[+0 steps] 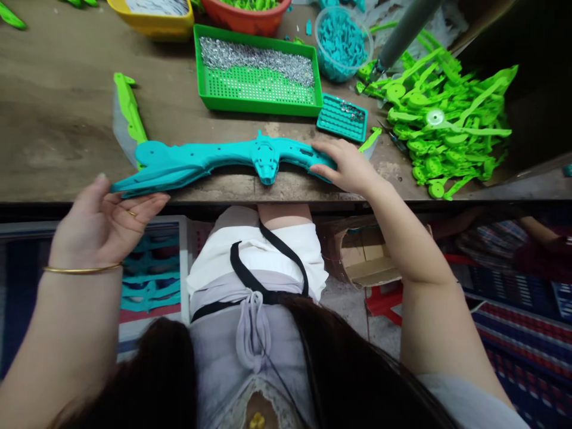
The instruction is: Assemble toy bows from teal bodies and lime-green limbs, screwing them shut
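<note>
A teal plastic bow-shaped toy part (214, 156) lies lengthwise along the front edge of the wooden table. My left hand (111, 217) is palm up at its left end, with the thumb by the tip and the fingers beneath. My right hand (342, 164) grips the right end, its fingers on top and its thumb on the near side. A bright green limb with a clear edge (128, 113) sticks out behind the left end. Another green piece (370, 140) shows beyond my right hand.
Behind are a green tray (259, 107) of small metal screws, a small teal tray (342, 119) and a clear tub (342, 44) of teal pieces. A grey cylindrical tool (406, 33) hangs above a green parts heap (447, 113). A crate (184, 268) stands below left.
</note>
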Available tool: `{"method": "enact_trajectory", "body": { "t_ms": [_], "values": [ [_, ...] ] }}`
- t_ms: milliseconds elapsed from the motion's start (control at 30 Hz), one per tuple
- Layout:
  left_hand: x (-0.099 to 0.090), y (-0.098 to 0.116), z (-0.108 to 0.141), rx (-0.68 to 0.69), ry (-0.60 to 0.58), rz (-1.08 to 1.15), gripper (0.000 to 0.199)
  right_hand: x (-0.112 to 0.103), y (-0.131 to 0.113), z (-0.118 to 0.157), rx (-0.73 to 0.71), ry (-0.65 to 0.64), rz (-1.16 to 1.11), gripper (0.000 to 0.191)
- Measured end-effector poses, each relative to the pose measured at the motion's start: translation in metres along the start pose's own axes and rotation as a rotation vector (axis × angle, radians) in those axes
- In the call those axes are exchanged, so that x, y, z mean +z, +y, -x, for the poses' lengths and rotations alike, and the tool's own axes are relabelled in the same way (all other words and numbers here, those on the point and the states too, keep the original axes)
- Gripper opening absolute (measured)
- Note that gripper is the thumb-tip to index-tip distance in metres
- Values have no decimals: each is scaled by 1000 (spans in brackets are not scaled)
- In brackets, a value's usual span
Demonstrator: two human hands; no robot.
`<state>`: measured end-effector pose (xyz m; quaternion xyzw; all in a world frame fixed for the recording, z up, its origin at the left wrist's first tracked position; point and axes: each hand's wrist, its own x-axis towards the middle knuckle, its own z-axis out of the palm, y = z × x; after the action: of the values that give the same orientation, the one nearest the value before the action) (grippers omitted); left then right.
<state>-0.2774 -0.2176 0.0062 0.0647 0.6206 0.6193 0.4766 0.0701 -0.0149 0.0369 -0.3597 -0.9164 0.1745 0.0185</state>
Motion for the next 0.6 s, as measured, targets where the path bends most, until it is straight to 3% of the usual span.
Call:
{"method": "enact_trajectory", "body": {
  "t_ms": [300, 500, 600],
  "values": [
    [0, 1, -3, 42, -19, -54, 46, -6, 9, -20, -20, -95, -110, 62],
    [-1, -1, -3, 20, -22, -41, 44, -2, 7, -11, -29, -71, -61, 60],
    [-15, 10, 4, 16, -1, -331, 25, 9, 7, -1, -25, -21, 16, 61]
  ]
}}
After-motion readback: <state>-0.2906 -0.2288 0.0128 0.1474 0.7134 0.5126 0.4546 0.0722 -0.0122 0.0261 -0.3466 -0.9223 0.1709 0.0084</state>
